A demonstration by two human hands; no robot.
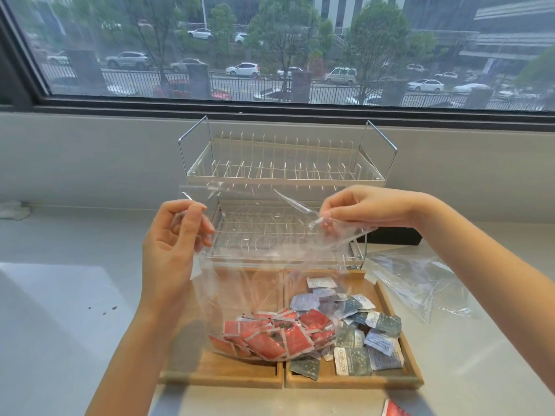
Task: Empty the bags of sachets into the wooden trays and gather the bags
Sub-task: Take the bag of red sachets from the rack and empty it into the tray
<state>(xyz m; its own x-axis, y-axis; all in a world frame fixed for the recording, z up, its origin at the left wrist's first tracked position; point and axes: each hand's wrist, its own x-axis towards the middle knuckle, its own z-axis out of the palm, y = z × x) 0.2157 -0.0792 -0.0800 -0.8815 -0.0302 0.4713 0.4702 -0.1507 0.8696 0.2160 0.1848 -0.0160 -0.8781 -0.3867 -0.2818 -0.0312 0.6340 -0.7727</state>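
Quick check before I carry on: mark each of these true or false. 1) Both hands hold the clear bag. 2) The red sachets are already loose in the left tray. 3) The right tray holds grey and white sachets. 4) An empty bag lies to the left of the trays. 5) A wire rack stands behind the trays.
1) True: the left hand and right hand pinch the clear bag at its top.
2) False: the red sachets are inside the bag, over the left tray.
3) True: grey and white sachets lie in the right tray.
4) False: the empty bag lies right of the trays.
5) True: the wire rack stands behind them.
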